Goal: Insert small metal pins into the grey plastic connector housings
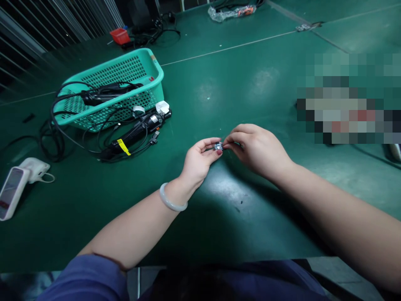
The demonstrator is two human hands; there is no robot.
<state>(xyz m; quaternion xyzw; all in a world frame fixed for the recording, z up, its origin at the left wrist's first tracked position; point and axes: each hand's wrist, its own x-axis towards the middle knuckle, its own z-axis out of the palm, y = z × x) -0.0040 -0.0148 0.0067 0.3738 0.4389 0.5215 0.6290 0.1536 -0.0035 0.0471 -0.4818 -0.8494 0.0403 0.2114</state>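
Note:
My left hand (pixel 198 161), with a pale bangle (pixel 171 200) on its wrist, pinches a small dark and silvery part (pixel 218 146) between thumb and fingers. The part looks like a tiny electronic or metal component, too small to name. From the right, my right hand (pixel 255 146) comes up close against it with thumb and fingers closed together. What those right fingertips hold, if anything, I cannot make out. Both hands are just over the green tabletop (pixel 194 234), near its front middle.
A green plastic basket (pixel 147 62) at the left holds a black corded tool (pixel 106 93). Another black tool (pixel 134 136) with a yellow tag and cables lies before it. A phone-like white device (pixel 14 192) is far left. A red tray (pixel 120 36) and plastic bag (pixel 222 13) are behind.

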